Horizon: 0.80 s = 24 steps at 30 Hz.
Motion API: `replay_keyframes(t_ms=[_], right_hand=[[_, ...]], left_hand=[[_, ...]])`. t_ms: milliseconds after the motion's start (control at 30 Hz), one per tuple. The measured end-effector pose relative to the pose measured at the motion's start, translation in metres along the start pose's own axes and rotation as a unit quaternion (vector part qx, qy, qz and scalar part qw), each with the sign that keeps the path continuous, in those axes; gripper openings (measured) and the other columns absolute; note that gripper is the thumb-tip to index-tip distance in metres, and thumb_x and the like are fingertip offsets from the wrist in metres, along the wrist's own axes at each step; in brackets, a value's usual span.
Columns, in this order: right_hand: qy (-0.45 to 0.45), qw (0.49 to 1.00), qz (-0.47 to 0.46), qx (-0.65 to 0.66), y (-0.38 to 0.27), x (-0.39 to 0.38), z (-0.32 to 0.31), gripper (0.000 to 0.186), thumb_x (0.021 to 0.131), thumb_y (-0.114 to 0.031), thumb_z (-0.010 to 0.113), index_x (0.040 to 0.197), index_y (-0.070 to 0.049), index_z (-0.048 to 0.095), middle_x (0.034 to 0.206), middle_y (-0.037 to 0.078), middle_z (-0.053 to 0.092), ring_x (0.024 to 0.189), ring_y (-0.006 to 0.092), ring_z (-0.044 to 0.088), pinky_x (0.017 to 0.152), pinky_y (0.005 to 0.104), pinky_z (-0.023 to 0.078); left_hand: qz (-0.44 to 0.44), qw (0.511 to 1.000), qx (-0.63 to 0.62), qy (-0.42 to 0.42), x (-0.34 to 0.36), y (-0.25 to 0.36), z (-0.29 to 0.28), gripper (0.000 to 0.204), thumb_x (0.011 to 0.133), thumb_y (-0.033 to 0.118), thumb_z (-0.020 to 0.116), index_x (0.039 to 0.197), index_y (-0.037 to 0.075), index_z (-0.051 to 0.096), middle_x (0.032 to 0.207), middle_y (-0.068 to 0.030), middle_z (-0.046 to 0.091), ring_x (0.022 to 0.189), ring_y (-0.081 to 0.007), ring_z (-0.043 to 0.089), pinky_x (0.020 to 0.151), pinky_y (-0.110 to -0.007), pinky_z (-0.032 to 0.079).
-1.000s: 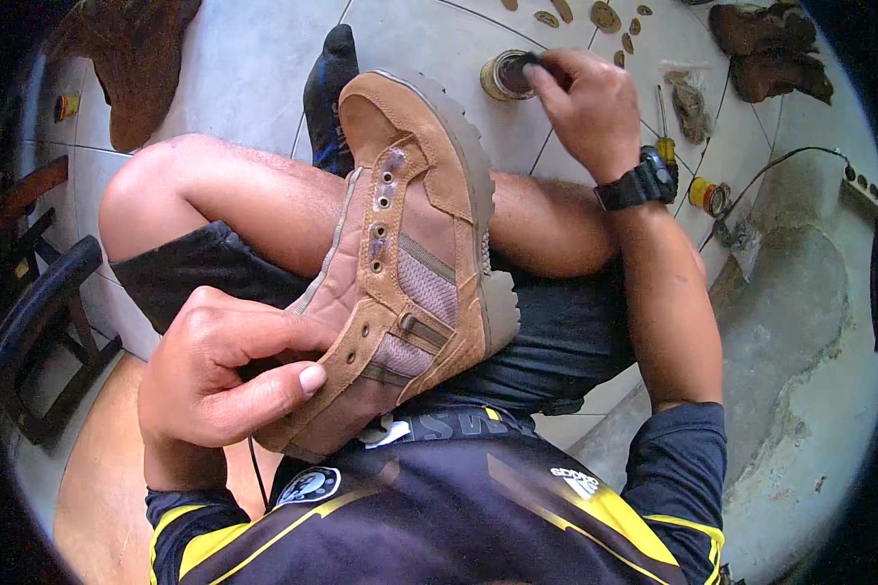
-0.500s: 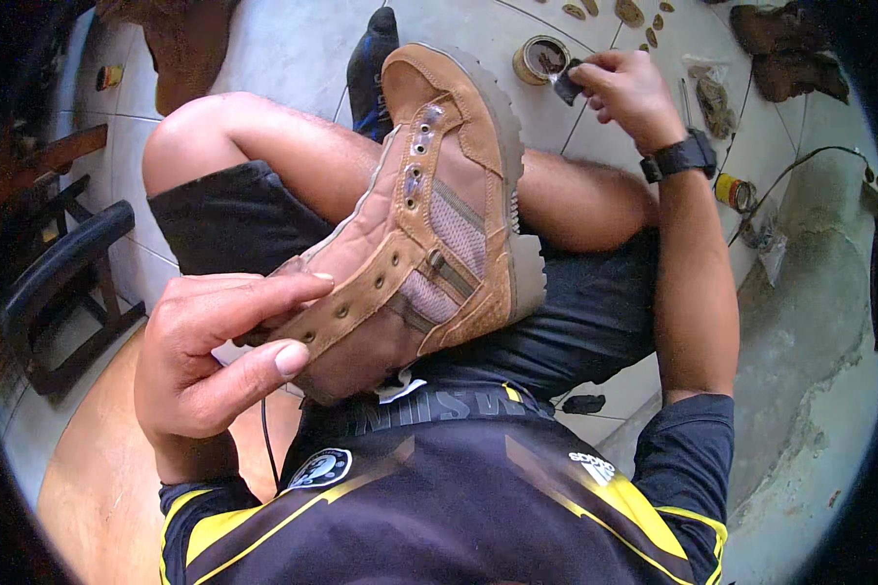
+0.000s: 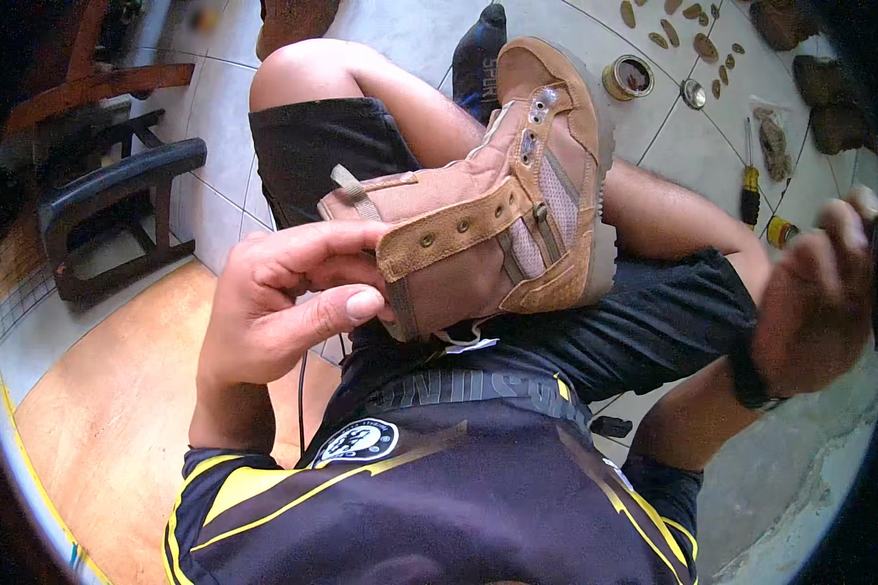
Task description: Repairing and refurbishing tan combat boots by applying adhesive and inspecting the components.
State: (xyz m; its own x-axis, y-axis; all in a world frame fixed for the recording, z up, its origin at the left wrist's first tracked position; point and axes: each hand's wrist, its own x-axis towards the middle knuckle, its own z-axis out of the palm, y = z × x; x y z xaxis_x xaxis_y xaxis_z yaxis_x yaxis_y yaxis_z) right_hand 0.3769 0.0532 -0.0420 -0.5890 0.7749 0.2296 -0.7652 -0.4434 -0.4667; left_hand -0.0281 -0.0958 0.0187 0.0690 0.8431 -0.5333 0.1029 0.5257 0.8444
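A tan lace-up boot (image 3: 527, 195) with suede panels, mesh and a grey tread lies across my lap, its toe pointing away and its lace holes bare of lace along the flap. My left hand (image 3: 283, 297) has its thumb and fingers closed on the boot's upper edge, by the end of the eyelet flap. Far off to the right, my right hand (image 3: 819, 292) is raised over the floor, away from the boot. Motion smears its fingers, and whether they hold anything is hidden.
Beyond the toe stand an open tin (image 3: 628, 77) of dark paste and a small round metal lid (image 3: 693, 94). A screwdriver (image 3: 750, 195), a yellow-red can (image 3: 781, 232) and several tan oval pieces (image 3: 705, 47) lie at right. A dark wooden chair (image 3: 117, 185) stands at left.
My right hand has swung from beside the tin, where it held a small dark piece, to the far right. The view has shifted; my left hand still grips the boot.
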Motion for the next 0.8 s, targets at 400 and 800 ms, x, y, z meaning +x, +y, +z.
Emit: replay_keyframes(t_ms=[400, 800], right_hand=[[0.053, 0.769, -0.144, -0.620, 0.164, 0.016, 0.054, 0.020, 0.081, -0.003, 0.082, 0.099, 0.000, 0.075, 0.101, 0.018, 0.074, 0.086, 0.0269, 0.073, 0.076, 0.0360, 0.058], [0.012, 0.719, -0.199, -0.666, 0.189, 0.014, 0.052, 0.034, 0.073, -0.008, 0.072, 0.106, -0.003, 0.078, 0.101, 0.013, 0.072, 0.078, 0.0244, 0.070, 0.068, 0.0329, 0.058]], left_hand=[[0.037, 0.998, 0.000, 0.046, 0.011, -0.015, 0.021, 0.029, 0.101, 0.010, 0.062, 0.122, -0.007, 0.071, 0.081, -0.0061, 0.074, 0.064, -0.0069, 0.065, 0.056, -0.020, 0.050], [0.157, 0.984, 0.085, 0.006, 0.016, -0.032, 0.015, 0.042, 0.097, 0.013, 0.061, 0.131, -0.012, 0.064, 0.100, -0.0176, 0.077, 0.077, -0.0161, 0.074, 0.074, -0.028, 0.058]])
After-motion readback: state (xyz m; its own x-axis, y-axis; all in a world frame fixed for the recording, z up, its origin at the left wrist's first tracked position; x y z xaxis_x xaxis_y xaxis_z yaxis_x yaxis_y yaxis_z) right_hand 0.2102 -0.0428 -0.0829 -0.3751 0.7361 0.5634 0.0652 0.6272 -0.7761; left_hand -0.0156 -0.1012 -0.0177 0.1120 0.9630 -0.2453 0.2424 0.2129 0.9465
